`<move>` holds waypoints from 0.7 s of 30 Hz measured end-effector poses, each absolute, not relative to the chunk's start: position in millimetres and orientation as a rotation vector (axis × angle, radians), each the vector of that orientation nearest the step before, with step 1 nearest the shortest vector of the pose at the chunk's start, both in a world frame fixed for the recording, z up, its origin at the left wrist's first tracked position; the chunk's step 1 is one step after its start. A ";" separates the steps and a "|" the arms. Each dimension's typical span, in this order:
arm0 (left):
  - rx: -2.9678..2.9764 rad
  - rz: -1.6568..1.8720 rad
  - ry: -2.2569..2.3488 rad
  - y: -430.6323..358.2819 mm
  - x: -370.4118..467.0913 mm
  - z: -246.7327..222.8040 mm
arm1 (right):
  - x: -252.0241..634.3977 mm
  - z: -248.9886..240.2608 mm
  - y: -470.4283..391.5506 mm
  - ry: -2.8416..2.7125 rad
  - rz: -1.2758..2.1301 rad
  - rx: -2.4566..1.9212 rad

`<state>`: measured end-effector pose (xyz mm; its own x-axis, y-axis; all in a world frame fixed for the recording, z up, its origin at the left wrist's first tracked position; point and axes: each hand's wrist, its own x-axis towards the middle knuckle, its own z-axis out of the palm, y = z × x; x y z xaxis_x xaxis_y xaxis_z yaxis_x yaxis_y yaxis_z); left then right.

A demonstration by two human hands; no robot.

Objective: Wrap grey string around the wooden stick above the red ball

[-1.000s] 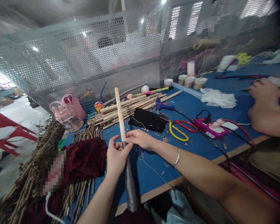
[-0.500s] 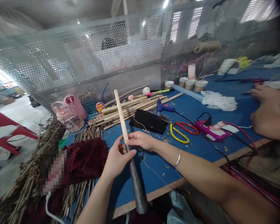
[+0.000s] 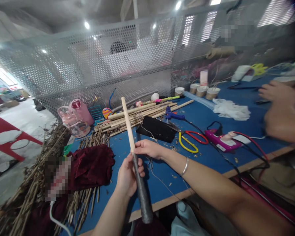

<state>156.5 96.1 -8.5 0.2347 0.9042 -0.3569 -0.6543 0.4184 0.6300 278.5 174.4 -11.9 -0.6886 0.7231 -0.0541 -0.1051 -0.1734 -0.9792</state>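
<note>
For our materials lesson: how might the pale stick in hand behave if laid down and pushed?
Probably stiff: the pale stick juts straight without sagging. Its round shape suggests rolling, perhaps in a curve, since the dark grey lower section widens downward.

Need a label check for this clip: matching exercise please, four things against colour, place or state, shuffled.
1. Stick with dark lower part
2. Scissors
3. Power strip
4. Glue gun

A. Magenta, right of the scissors
B. At the left hand and right hand
C. Blue
D. One red handle, one yellow

Pairs: 1-B, 2-D, 3-A, 4-C
</note>
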 end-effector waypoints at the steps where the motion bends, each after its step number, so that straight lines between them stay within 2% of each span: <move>1: 0.371 1.123 0.776 96.2 159.2 -9.0 | 278.2 -12.9 174.7 -1.528 1.917 -0.725; 8: 0.356 1.127 0.938 104.1 165.3 -1.1 | 277.6 -16.8 175.2 -1.520 1.912 -0.706; 21: 0.316 1.124 0.786 105.8 161.3 -2.4 | 287.9 -16.6 181.0 -1.659 1.990 -0.600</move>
